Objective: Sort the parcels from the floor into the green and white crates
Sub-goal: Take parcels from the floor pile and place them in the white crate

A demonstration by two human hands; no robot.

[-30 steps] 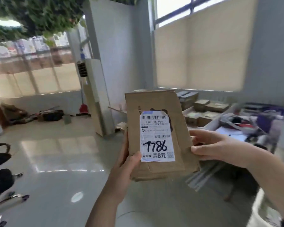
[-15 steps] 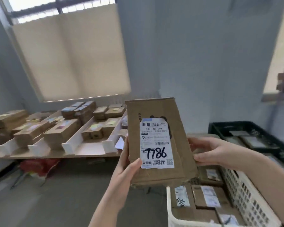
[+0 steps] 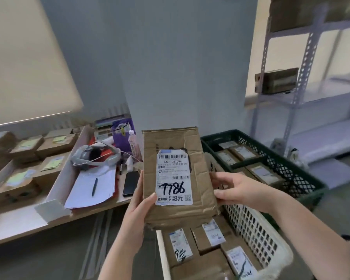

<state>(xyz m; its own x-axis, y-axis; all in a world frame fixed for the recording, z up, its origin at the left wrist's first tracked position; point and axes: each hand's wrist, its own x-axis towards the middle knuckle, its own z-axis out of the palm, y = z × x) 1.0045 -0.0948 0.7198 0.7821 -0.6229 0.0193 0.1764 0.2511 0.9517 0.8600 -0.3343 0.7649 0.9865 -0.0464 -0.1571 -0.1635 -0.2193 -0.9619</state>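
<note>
I hold a creased brown cardboard parcel [image 3: 198, 166] upright in front of me; its white label reads 7786. My left hand [image 3: 138, 201] grips its lower left edge, thumb on the label's corner. My right hand [image 3: 236, 187] pinches its right edge. Below the parcel stands the white crate [image 3: 257, 229], with several labelled parcels lying flat inside. Behind it to the right sits the green crate [image 3: 291, 168], also holding several parcels.
A low table [image 3: 18, 221] on the left carries rows of brown boxes, white dividers, papers with a pen [image 3: 94, 186], a headset [image 3: 93, 156], a phone [image 3: 130, 183] and a bottle [image 3: 134, 145]. A metal shelf rack [image 3: 303, 81] stands at the right. A grey pillar rises behind the crates.
My view has swung right, from the open floor to the table and then the crates. The parcel stays held in both hands and now hangs above the white crate.
</note>
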